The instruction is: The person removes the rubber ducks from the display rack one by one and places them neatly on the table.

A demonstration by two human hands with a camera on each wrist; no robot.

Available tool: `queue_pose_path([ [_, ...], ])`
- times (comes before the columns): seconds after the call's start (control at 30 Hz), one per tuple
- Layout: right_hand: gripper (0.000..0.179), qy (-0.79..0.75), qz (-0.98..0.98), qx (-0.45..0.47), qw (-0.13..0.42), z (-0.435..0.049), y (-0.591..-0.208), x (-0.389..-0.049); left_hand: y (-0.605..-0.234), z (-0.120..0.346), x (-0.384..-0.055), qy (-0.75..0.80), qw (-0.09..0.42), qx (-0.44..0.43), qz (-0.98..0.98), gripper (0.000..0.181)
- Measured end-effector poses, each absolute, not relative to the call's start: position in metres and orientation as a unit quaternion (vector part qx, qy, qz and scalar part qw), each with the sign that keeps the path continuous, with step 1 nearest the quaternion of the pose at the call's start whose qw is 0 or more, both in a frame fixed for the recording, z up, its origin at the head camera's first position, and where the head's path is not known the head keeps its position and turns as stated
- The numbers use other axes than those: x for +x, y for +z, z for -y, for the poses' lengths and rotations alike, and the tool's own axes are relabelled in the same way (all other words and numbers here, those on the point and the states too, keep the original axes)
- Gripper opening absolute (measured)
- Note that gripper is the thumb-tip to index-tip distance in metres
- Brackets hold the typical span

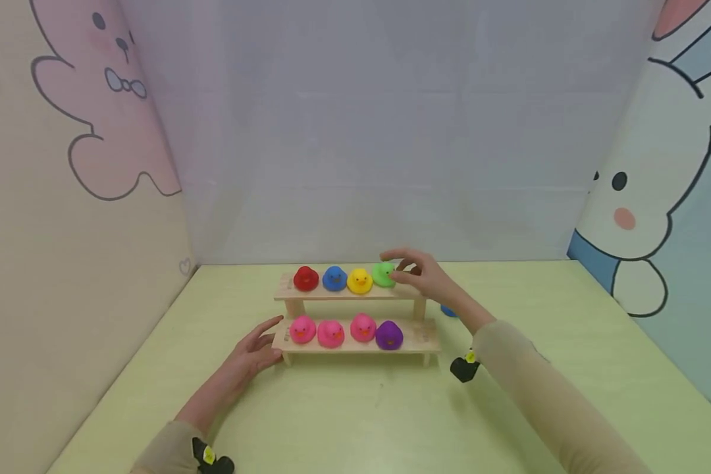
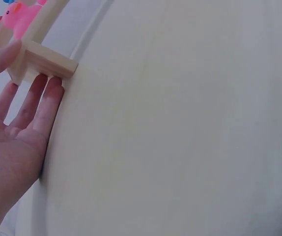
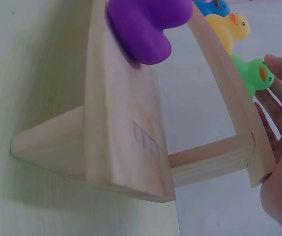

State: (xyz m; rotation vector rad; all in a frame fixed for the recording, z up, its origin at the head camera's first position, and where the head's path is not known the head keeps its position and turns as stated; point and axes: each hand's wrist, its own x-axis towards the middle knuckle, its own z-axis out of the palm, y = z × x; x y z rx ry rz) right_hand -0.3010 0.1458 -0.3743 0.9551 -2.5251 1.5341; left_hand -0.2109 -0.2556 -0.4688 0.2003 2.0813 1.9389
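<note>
A two-tier wooden rack (image 1: 349, 295) holds small rubber ducks. On the upper tier stand a red duck (image 1: 305, 279), a blue duck (image 1: 334, 279), a yellow duck (image 1: 359, 281) and, at the right, a green duck (image 1: 383, 274). My right hand (image 1: 422, 271) is around the green duck, thumb at its right side and index finger reaching over behind it. At the rack's lower left end is my left hand (image 1: 253, 352), its extended fingers touching the wood by the leg and its thumb at the front edge.
Three pink ducks, one of them a middle pink duck (image 1: 330, 334), and a purple duck (image 1: 389, 336) line the lower tier. A blue object (image 1: 448, 311) lies on the table beyond the right forearm, mostly hidden. White curtain (image 1: 355, 131) and printed side panels enclose the table (image 1: 343, 421).
</note>
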Motion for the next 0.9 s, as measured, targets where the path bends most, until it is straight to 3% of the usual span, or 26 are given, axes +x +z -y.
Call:
queue_pose_path([
  [0.13,0.038,0.473,0.828,0.299,0.018,-0.142,-0.374,-0.296,-0.466,0.251,-0.212,0.666,0.126,0.056,-0.733,0.076],
  [0.9,0.038,0.474,0.839,0.267,0.024,-0.14,-0.378,-0.289,-0.463,0.252,-0.207,0.653,0.13,0.036,-0.745,0.075],
])
